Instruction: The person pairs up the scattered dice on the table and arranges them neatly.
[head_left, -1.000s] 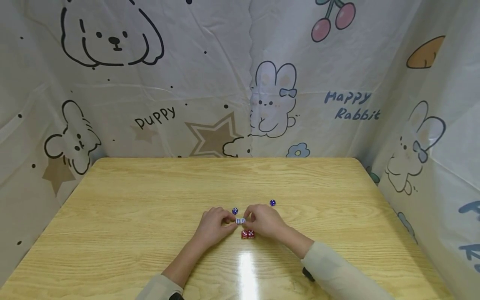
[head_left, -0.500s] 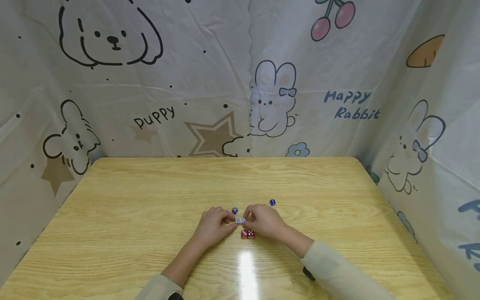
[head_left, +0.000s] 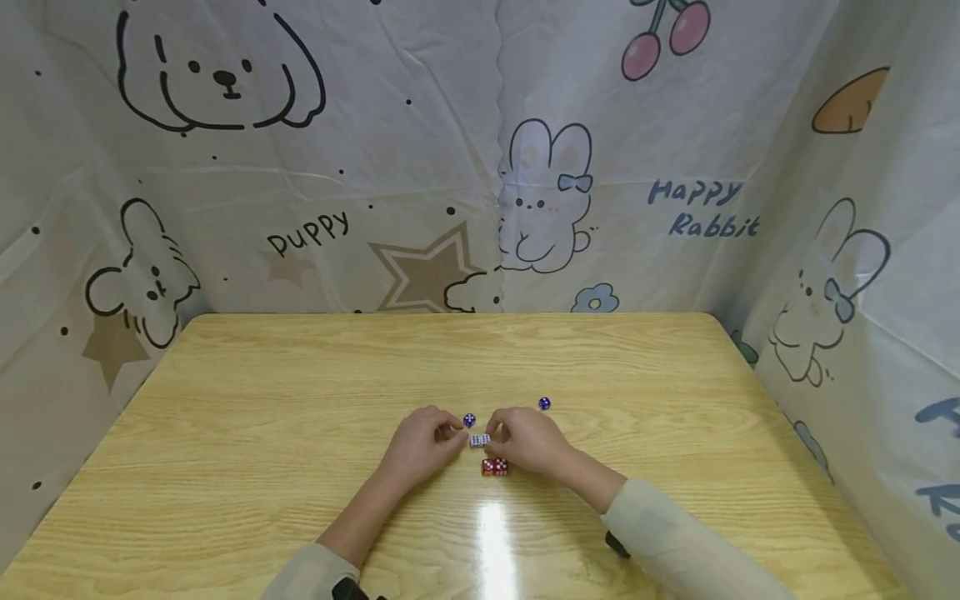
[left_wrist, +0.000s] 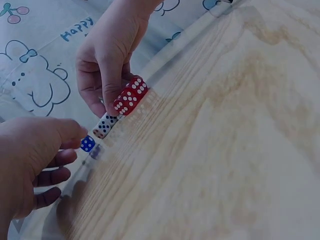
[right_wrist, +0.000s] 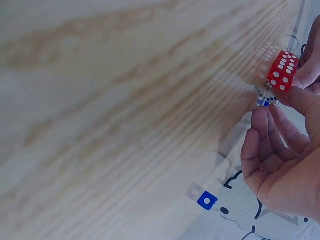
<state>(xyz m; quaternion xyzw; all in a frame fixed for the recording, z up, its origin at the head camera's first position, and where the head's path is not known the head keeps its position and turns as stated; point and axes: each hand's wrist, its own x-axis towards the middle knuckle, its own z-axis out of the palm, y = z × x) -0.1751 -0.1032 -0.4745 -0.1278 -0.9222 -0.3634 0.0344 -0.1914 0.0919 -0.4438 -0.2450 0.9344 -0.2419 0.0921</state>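
Two white dice (head_left: 480,441) with dark pips stand side by side in a row on the wooden table. My right hand (head_left: 529,440) pinches the right-hand white die between thumb and index finger. Just left of the row, my left hand (head_left: 422,446) is apart from the white dice, its fingers loosely bent and holding nothing. In the left wrist view its fingertips come close beside a blue die (left_wrist: 87,144). That blue die lies just behind the white pair. Two red dice (head_left: 495,467) sit side by side in front of the white ones, below my right thumb.
A second blue die (head_left: 544,403) lies farther back, behind my right hand. The wooden table (head_left: 300,367) runs back to a printed curtain (head_left: 420,167), which also hangs along both sides.
My left hand has let go of the left white die and drawn slightly left and back. My right hand and all the dice have stayed where they were.
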